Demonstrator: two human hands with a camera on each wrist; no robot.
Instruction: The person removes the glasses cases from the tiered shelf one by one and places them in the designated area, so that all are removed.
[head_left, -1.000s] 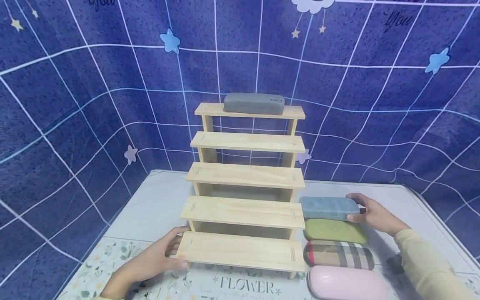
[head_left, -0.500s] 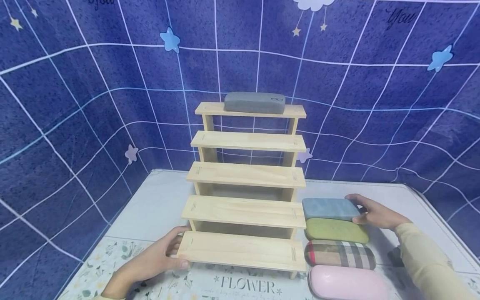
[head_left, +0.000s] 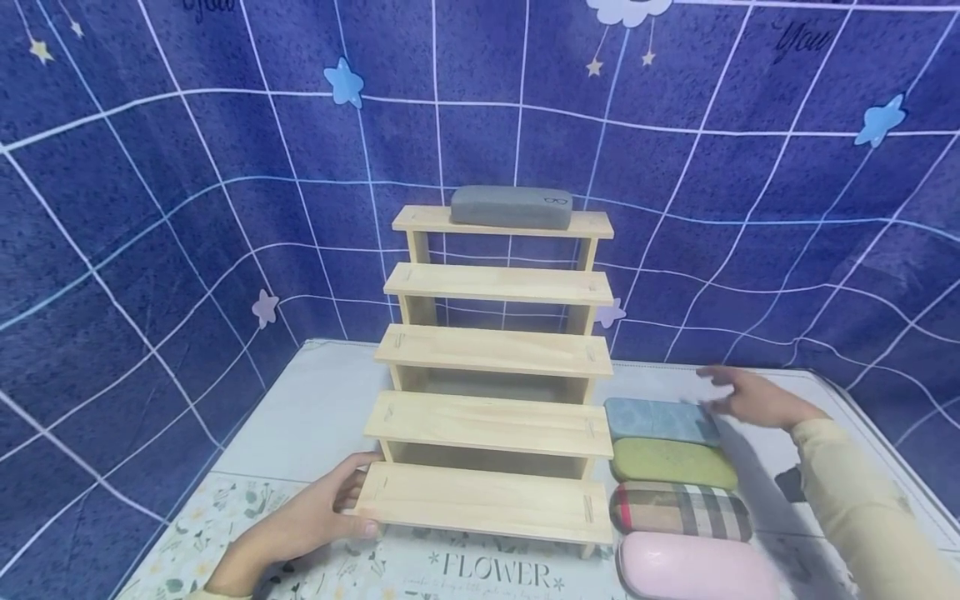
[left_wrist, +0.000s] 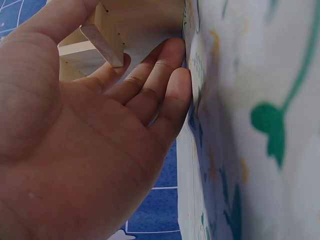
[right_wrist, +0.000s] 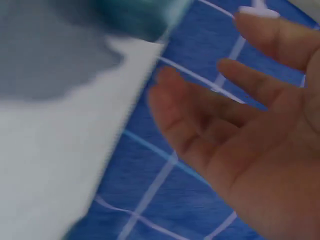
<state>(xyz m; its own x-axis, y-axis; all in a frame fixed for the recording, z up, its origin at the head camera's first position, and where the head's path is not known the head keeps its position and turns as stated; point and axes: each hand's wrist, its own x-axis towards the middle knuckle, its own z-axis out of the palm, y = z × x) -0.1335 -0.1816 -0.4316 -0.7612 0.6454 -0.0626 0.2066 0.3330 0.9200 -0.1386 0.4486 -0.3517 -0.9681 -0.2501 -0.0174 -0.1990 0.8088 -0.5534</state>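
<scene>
A pale wooden step shelf stands in the middle of the head view. My left hand holds the left end of its lowest step, thumb in front and fingers behind. The left wrist view has the step's end between thumb and fingers. My right hand is just off the right end of a blue glasses case, fingers spread and holding nothing. In the right wrist view that case shows blurred, apart from the fingers. A grey glasses case lies on the top step.
Right of the shelf, below the blue case, lie a green case, a plaid case and a pink case in a column. A dark thing is partly hidden by the right sleeve. A blue grid-patterned curtain surrounds the table.
My right hand has let go of the blue glasses case and lifted slightly up and away from it. The case now lies behind the green one. My left hand has stayed at the shelf.
</scene>
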